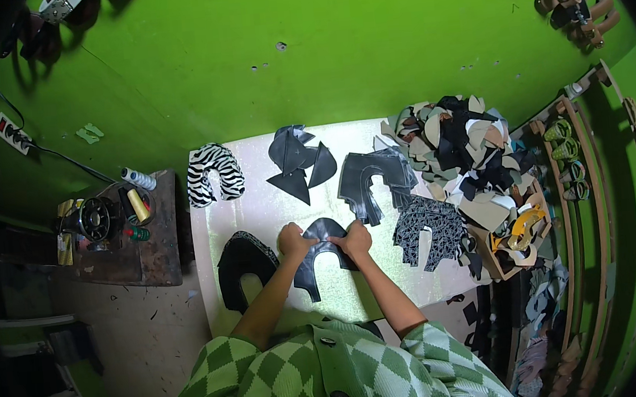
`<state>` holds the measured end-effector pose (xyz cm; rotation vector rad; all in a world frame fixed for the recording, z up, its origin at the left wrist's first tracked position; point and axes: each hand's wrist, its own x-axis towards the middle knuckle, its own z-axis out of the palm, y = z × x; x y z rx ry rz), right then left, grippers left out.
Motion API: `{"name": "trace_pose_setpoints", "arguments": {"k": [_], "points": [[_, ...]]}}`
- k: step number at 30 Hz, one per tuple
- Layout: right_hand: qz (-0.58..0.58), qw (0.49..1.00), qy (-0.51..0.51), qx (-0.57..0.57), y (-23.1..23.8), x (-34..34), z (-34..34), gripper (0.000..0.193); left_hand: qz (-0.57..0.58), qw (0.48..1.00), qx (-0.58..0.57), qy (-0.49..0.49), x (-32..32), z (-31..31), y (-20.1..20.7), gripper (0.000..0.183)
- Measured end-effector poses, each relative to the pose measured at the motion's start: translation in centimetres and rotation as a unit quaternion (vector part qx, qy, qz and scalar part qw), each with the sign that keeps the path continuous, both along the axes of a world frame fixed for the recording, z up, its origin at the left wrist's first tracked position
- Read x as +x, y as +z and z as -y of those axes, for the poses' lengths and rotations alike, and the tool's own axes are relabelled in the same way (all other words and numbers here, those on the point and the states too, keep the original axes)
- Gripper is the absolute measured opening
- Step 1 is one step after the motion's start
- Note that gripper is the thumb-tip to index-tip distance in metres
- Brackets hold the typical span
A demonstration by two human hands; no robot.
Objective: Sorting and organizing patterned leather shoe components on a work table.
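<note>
A black horseshoe-shaped shoe upper piece [324, 230] lies in front of me at the near middle of the white table. My left hand [292, 242] grips its left side, thumb pressed on the surface. On the opposite side my right hand [354, 241] pinches it the same way. To the left of my left hand rests a black upper piece with a patterned edge [244, 256]. A stack of dark upper pieces [377, 178] sits just beyond my right hand. Farther right lies a group of grey-and-black patterned uppers [428, 227].
The white table [259, 213] also bears a zebra-striped upper [214, 174], black triangular offcuts [301, 161] and a heap of scraps [453, 141]. A sewing machine [94, 219] and thread spools [139, 203] stand on a dark bench at left. A wooden rack with green sandals [565, 150] is at right.
</note>
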<state>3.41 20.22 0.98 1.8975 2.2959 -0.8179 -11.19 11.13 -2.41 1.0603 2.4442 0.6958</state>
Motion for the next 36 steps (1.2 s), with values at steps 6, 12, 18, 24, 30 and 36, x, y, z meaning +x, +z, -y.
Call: {"name": "trace_pose_setpoints", "arguments": {"k": [6, 12, 18, 24, 30, 36], "points": [[-0.027, 0.998, 0.036, 0.036, -2.0, 1.0, -1.0, 0.062, -0.015, 0.999, 0.025, -0.027, 0.7, -0.1, 0.9, 0.048], [-0.128, 0.963, 0.137, -0.192, -3.7, 2.7, -3.6, 0.031, -0.014, 0.998, 0.055, -0.007, 1.0, 0.7, 0.8, 0.039], [-0.264, 0.935, 0.142, -0.188, -5.0, 4.5, -3.0, 0.019, 0.042, 0.997, 0.058, 0.002, 1.2, 1.2, 0.6, 0.03], [-0.305, 0.937, 0.169, -0.032, -2.4, 4.3, -1.1, 0.022, -0.001, 0.998, 0.057, -0.021, 1.6, 2.2, 0.5, 0.023], [-0.33, 0.938, 0.1, -0.04, -3.9, 6.6, -0.3, 0.018, -0.012, 0.994, 0.104, -0.04, 3.5, 2.7, 0.7, 0.022], [-0.329, 0.936, 0.084, -0.095, -2.3, 8.1, -1.4, 0.016, 0.142, 0.986, 0.08, -0.023, 2.2, 2.2, 2.5, 0.023]]}}
